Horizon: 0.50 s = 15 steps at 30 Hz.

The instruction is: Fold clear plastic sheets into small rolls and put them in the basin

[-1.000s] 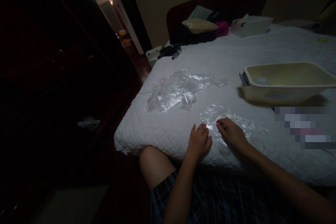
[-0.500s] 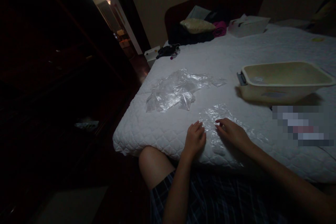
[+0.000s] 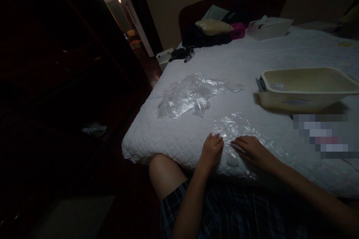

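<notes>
A clear plastic bag (image 3: 238,129) lies flat on the white quilted bed (image 3: 252,63) near its front edge. My left hand (image 3: 212,151) rests at the bag's left edge, fingers together and bent down onto it. My right hand (image 3: 252,149) lies flat on top of the bag, fingers stretched out towards the left hand. Further back on the quilt sits a loose heap of crumpled clear plastic bags (image 3: 187,95), apart from both hands.
A cream plastic basin (image 3: 305,87) stands on the bed to the right. Pillows, dark clothes (image 3: 213,31) and a white box (image 3: 267,26) lie by the headboard. My knee (image 3: 164,171) is against the mattress edge. The floor at left is dark.
Both hands have slid a little towards me over the flat bag, and my right hand has flattened. The heap and the basin have not moved.
</notes>
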Tool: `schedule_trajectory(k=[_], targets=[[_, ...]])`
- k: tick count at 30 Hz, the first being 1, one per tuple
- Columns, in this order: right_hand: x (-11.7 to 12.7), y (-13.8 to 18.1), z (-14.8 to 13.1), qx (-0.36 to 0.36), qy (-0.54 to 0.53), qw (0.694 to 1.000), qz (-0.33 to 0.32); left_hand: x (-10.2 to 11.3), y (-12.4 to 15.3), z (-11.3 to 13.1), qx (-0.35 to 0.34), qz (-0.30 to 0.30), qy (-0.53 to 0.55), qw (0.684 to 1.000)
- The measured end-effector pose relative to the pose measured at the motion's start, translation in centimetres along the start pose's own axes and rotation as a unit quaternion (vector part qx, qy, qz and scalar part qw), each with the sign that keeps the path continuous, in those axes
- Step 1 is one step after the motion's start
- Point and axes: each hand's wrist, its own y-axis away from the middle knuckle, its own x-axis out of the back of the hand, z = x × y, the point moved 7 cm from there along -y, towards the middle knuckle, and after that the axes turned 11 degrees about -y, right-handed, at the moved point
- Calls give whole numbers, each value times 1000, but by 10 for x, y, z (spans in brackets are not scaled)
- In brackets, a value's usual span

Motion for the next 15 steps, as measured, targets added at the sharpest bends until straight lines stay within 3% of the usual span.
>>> schedule_trajectory(k=[6, 11, 15], targets=[[-2, 3, -13, 49, 15, 998, -35, 5, 0, 3, 12, 10, -40, 999], [-10, 12, -24, 66, 46, 994, -70, -1, -1, 6, 1, -29, -25, 999], [-14, 20, -29, 82, 82, 992, -54, -7, -1, 4, 14, -46, -12, 999]])
